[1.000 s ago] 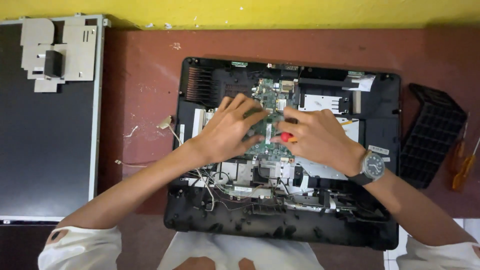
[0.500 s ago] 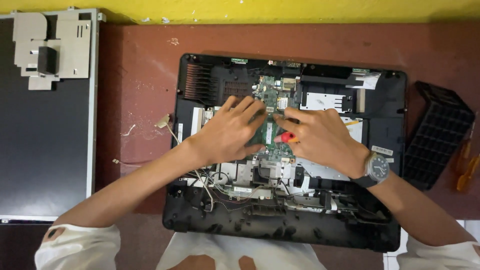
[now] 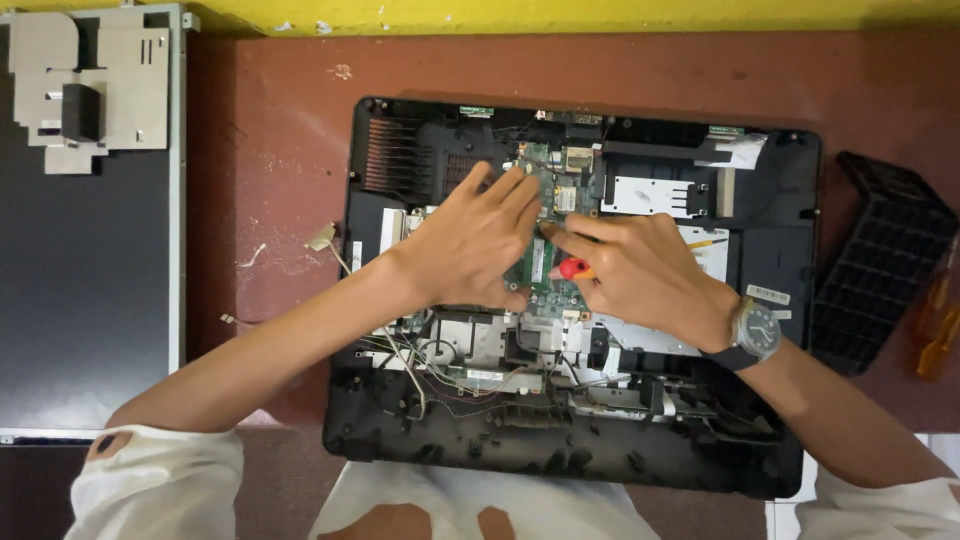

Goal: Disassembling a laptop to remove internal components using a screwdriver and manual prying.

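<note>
The green circuit board sits just above the middle of the opened black computer chassis, and both hands lie on it. The left hand comes in from seven o'clock, palm down, fingers spread wide and flat, their tips pointing toward one o'clock and pressing on the board's left half. The right hand comes in from four o'clock, fingers curled narrowly around a red-handled screwdriver whose red end shows at the board's right edge, between the two hands; the tip is hidden. A dark wristwatch with a round face rings the right wrist.

The chassis is matte black plastic, rectangular with rounded corners, ribbed vents at its eleven o'clock corner, bright metal shields at two o'clock and below the board, and thin loose wires toward seven o'clock. It lies on a worn reddish-brown bench.

At nine o'clock from the chassis lies a flat dark display panel in a metal frame, with a pale angular metal bracket at its top. At three o'clock a black grille cover rests tilted, and beyond it lie two orange-handled tools.
</note>
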